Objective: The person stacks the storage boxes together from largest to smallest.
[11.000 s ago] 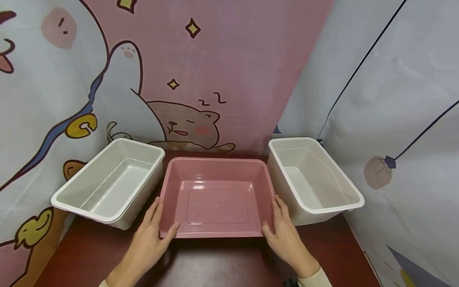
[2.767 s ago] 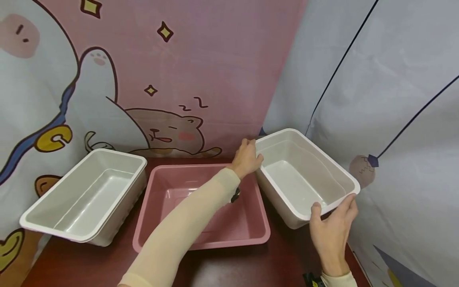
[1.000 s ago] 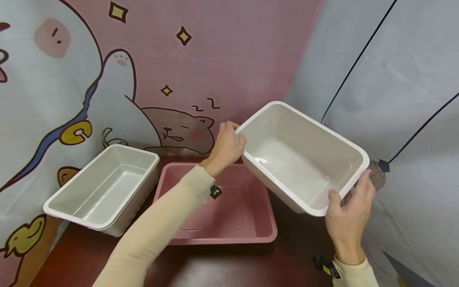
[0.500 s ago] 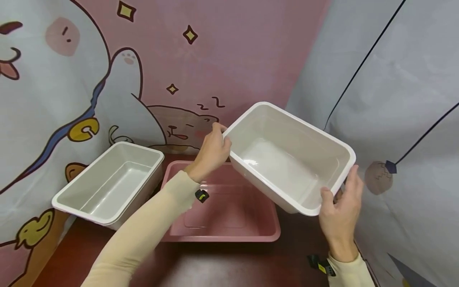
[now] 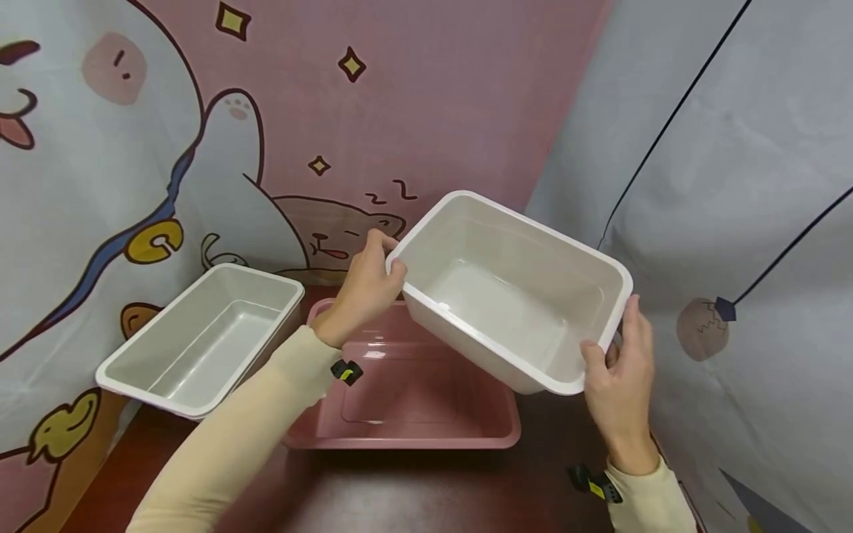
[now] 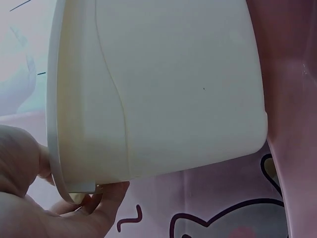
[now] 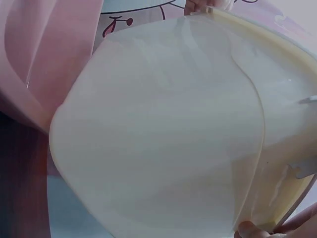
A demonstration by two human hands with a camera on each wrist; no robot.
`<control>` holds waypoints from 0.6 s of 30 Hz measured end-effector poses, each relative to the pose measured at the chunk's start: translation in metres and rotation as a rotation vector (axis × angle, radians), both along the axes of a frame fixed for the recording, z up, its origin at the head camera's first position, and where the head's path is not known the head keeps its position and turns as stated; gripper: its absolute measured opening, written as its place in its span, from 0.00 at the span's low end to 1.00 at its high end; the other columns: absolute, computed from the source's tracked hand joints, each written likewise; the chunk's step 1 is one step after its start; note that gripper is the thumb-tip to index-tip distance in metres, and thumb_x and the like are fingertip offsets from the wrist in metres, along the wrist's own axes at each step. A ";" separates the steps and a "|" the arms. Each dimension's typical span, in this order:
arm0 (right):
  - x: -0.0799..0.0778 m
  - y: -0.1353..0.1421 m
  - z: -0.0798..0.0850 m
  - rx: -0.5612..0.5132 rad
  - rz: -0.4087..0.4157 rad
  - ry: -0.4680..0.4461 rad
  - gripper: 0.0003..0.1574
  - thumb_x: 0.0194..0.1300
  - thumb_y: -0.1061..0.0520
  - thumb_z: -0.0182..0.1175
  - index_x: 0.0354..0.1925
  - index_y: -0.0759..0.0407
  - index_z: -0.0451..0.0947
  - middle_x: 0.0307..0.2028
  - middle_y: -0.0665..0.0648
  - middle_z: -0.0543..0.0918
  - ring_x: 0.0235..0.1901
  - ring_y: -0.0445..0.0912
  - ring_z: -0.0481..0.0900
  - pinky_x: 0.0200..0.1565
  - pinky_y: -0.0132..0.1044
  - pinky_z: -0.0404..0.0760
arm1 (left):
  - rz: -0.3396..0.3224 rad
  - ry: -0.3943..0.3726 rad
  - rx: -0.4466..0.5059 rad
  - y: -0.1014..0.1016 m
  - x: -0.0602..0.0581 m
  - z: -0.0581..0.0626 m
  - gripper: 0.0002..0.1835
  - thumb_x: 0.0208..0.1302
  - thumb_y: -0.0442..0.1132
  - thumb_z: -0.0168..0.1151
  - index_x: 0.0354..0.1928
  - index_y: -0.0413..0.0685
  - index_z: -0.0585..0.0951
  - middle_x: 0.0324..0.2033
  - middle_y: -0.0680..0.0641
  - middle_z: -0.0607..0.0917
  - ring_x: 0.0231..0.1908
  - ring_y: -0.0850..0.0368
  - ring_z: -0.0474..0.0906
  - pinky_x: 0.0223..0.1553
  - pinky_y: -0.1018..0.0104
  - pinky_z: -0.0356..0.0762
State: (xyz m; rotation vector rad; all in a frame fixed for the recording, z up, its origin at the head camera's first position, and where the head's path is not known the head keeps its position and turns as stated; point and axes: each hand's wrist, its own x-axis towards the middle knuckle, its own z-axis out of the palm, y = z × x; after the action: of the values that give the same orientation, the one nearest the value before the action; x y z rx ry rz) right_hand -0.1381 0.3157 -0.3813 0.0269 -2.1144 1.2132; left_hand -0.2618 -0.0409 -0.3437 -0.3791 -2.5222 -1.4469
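A white rectangular plastic bin hangs tilted in the air between both hands, its open top facing the head camera. My left hand grips the rim at the bin's far left end, with the thumb over the edge. At the near right end my right hand pinches the rim between thumb and fingers. Below the held bin sits a pink plastic tub on the table, partly covered by the bin and the left arm. Both wrist views show the outer walls of the bin close up.
A second white bin stands on the left, its near right side partly behind the left sleeve. The dark red table ends at a printed cartoon cloth at the back and a pale cloth on the right.
Earlier both hands held the pink tub; later they took the right-hand white bin off the table. Over the last second they have carried it left, partly over the pink tub.
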 end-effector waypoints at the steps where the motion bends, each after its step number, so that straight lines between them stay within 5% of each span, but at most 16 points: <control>1: -0.001 -0.001 0.000 -0.006 0.012 -0.010 0.62 0.69 0.75 0.61 0.95 0.57 0.53 0.86 0.70 0.66 0.78 0.67 0.73 0.65 0.12 0.72 | 0.001 0.006 0.005 -0.003 0.001 0.000 0.20 0.84 0.35 0.54 0.70 0.35 0.72 0.63 0.27 0.89 0.57 0.36 0.93 0.53 0.44 0.92; 6: -0.005 -0.005 0.002 -0.018 0.086 -0.053 0.63 0.71 0.74 0.62 0.95 0.56 0.51 0.87 0.69 0.64 0.79 0.69 0.73 0.67 0.12 0.71 | -0.009 0.044 -0.025 -0.015 0.008 0.000 0.20 0.81 0.30 0.55 0.69 0.38 0.80 0.66 0.32 0.87 0.43 0.41 0.84 0.43 0.53 0.85; 13: -0.009 -0.013 0.006 0.005 0.146 -0.068 0.61 0.72 0.73 0.62 0.95 0.56 0.52 0.87 0.70 0.65 0.78 0.69 0.75 0.67 0.14 0.70 | 0.007 0.058 -0.019 -0.035 0.021 0.000 0.27 0.78 0.29 0.56 0.77 0.42 0.80 0.76 0.35 0.83 0.61 0.41 0.83 0.59 0.47 0.83; 18: -0.013 -0.018 0.009 0.014 0.174 -0.076 0.59 0.73 0.73 0.63 0.95 0.58 0.54 0.87 0.70 0.66 0.77 0.66 0.75 0.65 0.13 0.71 | 0.013 0.065 -0.013 -0.048 0.027 0.002 0.31 0.78 0.30 0.57 0.81 0.43 0.77 0.75 0.35 0.85 0.65 0.38 0.86 0.64 0.41 0.87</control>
State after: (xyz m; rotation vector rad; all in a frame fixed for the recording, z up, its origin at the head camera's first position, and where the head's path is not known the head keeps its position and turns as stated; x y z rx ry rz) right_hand -0.1514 0.2975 -0.3718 0.1767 -2.2245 1.3186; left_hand -0.2345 -0.0894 -0.3418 -0.4039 -2.4802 -1.3907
